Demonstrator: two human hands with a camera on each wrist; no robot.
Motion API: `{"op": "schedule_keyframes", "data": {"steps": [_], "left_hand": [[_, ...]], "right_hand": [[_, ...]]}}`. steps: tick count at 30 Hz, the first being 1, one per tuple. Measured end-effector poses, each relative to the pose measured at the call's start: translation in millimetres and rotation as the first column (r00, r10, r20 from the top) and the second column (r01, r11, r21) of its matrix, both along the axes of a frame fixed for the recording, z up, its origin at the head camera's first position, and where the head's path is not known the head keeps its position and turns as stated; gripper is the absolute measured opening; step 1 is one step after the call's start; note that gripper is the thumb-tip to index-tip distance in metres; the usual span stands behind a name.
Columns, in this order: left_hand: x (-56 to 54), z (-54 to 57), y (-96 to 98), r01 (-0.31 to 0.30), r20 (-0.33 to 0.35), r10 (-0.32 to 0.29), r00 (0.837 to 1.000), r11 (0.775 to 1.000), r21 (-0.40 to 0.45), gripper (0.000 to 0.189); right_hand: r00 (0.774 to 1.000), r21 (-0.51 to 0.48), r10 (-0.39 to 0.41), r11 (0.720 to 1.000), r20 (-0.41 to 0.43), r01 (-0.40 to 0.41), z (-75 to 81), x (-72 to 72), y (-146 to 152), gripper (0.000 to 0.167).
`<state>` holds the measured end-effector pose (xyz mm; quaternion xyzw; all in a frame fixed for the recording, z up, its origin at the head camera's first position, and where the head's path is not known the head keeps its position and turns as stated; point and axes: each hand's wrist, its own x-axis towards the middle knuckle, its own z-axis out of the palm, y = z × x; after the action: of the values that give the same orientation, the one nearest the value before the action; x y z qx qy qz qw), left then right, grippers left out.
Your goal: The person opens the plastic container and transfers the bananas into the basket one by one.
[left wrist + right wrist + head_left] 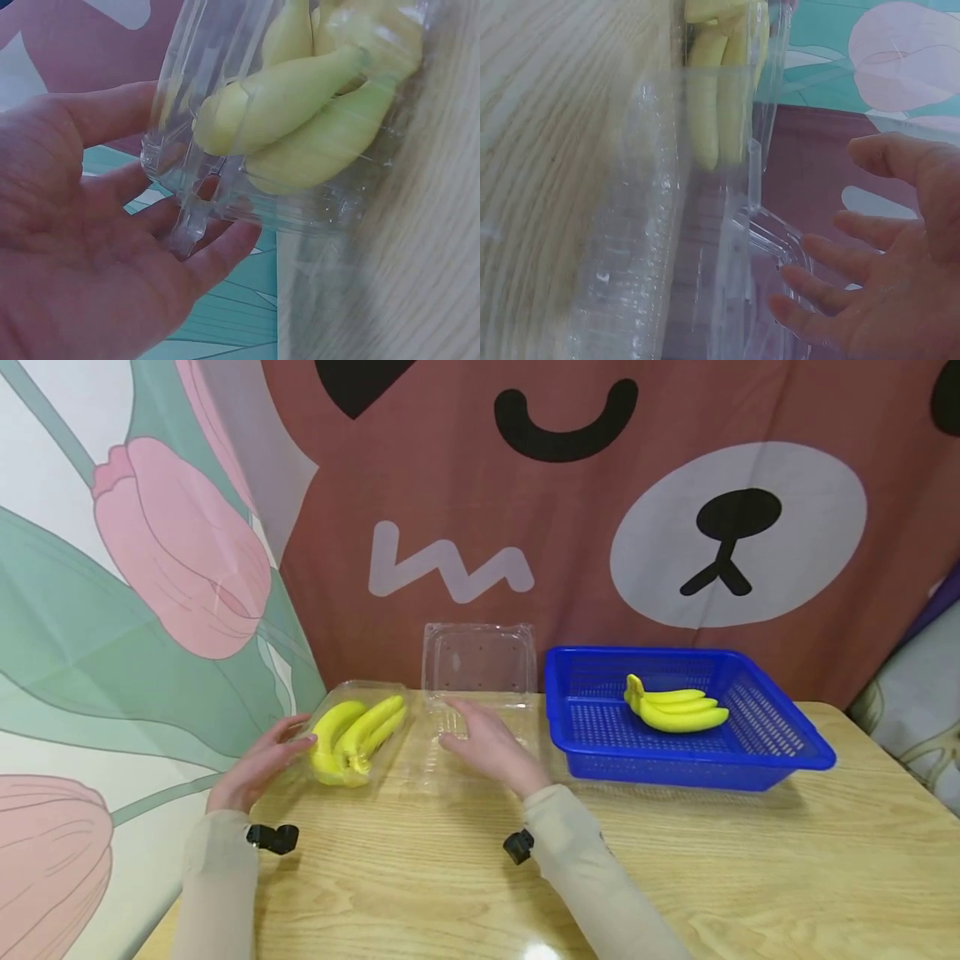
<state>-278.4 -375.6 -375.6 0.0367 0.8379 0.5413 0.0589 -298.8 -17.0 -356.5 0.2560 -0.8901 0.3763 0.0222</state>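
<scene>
A lidded clear plastic box with yellow bananas inside stands at the left of the table. My left hand grips its left side; through the plastic in the left wrist view, the fingers show bent at the edge tab. In the middle, a second clear box stands open, its lid raised against the back wall. Over this box's tray I hold my right hand, fingers spread and nothing in them. In the right wrist view the fingertips are close to the clear plastic.
To the right stands a blue plastic basket with one bunch of bananas in it. A bear-patterned cloth hangs behind the wooden table, and a flower-patterned cloth borders it on the left.
</scene>
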Motion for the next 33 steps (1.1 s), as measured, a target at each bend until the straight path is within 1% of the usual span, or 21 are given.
{"op": "schedule_keyframes", "data": {"steps": [3, 5, 7, 8, 9, 10, 12, 13, 14, 15, 16, 17, 18, 20, 22, 24, 26, 27, 28, 31, 33], "left_hand": [[1.7, 1.8, 1.2, -0.007, 0.008, 0.007, 1.000, 1.000, -0.010, 0.075], [2.4, 3.4, 1.9, -0.013, 0.022, 0.013, 1.000, 1.000, -0.021, 0.075], [2.8, 5.8, 2.7, -0.019, 0.037, 0.021, 0.999, 0.999, -0.037, 0.075], [2.9, 7.5, 3.4, -0.024, 0.044, 0.026, 0.999, 0.999, -0.047, 0.076], [3.0, 9.0, 3.9, -0.030, 0.051, 0.033, 0.998, 0.998, -0.056, 0.076], [3.1, 10.4, 4.2, -0.033, 0.056, 0.037, 0.998, 0.997, -0.064, 0.077], [3.3, 12.3, 5.1, -0.043, 0.058, 0.048, 0.997, 0.996, -0.082, 0.078], [3.5, 12.9, 5.6, -0.048, 0.058, 0.053, 0.997, 0.995, -0.086, 0.079], [3.7, 13.0, 5.9, -0.052, 0.057, 0.057, 0.997, 0.995, -0.089, 0.079], [3.9, 12.9, 6.0, -0.053, 0.055, 0.058, 0.997, 0.994, -0.092, 0.079], [4.1, 12.6, 6.1, -0.057, 0.054, 0.062, 0.997, 0.994, -0.095, 0.079], [4.4, 12.3, 6.0, -0.060, 0.053, 0.066, 0.996, 0.994, -0.096, 0.079], [4.6, 11.9, 6.0, -0.063, 0.053, 0.068, 0.996, 0.993, -0.095, 0.079], [5.2, 11.1, 5.5, -0.065, 0.056, 0.070, 0.996, 0.994, -0.093, 0.080], [5.6, 10.0, 4.5, -0.055, 0.062, 0.060, 0.996, 0.995, -0.081, 0.082], [5.9, 8.5, 3.1, -0.041, 0.074, 0.045, 0.996, 0.997, -0.059, 0.082], [5.9, 7.0, 1.8, -0.027, 0.081, 0.029, 0.996, 0.999, -0.035, 0.083], [5.9, 6.1, 1.2, -0.020, 0.083, 0.022, 0.996, 0.999, -0.026, 0.083], [5.7, 5.4, 0.7, -0.020, 0.085, 0.021, 0.996, 1.000, -0.015, 0.083], [5.3, 4.6, 0.6, -0.016, 0.077, 0.016, 0.997, 1.000, -0.005, 0.083], [4.9, 4.6, 0.1, -0.013, 0.071, 0.014, 0.997, 1.000, -0.007, 0.082]], "right_hand": [[1.000, -0.045, 0.027, 0.999, 0.008, -0.027, -3.8, 1.2, -7.8, 0.066], [0.998, -0.093, 0.053, 0.994, 0.040, -0.049, -5.0, 5.4, -15.7, 0.066], [0.987, -0.198, 0.099, 0.977, 0.126, -0.073, -3.8, 11.9, -25.3, 0.065], [0.975, -0.263, 0.131, 0.961, 0.181, -0.080, -2.0, 15.7, -30.1, 0.065], [0.955, -0.341, 0.173, 0.936, 0.240, -0.084, 0.0, 19.5, -35.3, 0.065], [0.928, -0.425, 0.221, 0.902, 0.298, -0.078, 1.3, 22.4, -40.8, 0.065], [0.861, -0.580, 0.318, 0.814, 0.397, -0.033, 4.2, 27.1, -51.8, 0.065], [0.833, -0.630, 0.351, 0.777, 0.428, -0.003, 4.7, 29.3, -57.3, 0.066], [0.808, -0.665, 0.375, 0.746, 0.454, 0.027, 4.3, 30.5, -62.7, 0.067], [0.783, -0.699, 0.404, 0.713, 0.473, 0.054, 3.4, 31.0, -68.3, 0.065], [0.761, -0.718, 0.419, 0.690, 0.495, 0.087, 2.1, 31.8, -73.3, 0.063], [0.745, -0.731, 0.430, 0.673, 0.509, 0.111, 0.2, 31.9, -78.2, 0.061], [0.734, -0.735, 0.434, 0.666, 0.523, 0.130, -1.9, 32.0, -82.7, 0.058], [0.715, -0.734, 0.436, 0.661, 0.546, 0.158, -5.8, 31.7, -89.8, 0.057], [0.712, -0.725, 0.423, 0.667, 0.560, 0.174, -9.5, 31.5, -94.4, 0.057], [0.715, -0.707, 0.402, 0.683, 0.571, 0.181, -12.3, 31.0, -97.0, 0.058], [0.719, -0.701, 0.391, 0.689, 0.574, 0.185, -14.4, 30.8, -98.0, 0.064], [0.719, -0.702, 0.391, 0.687, 0.575, 0.187, -15.5, 30.7, -98.2, 0.064], [0.713, -0.704, 0.396, 0.684, 0.579, 0.192, -16.2, 30.5, -98.2, 0.067], [0.713, -0.708, 0.399, 0.680, 0.577, 0.192, -17.7, 30.7, -97.8, 0.073], [0.713, -0.708, 0.402, 0.681, 0.575, 0.187, -18.3, 30.4, -97.6, 0.073]]}}
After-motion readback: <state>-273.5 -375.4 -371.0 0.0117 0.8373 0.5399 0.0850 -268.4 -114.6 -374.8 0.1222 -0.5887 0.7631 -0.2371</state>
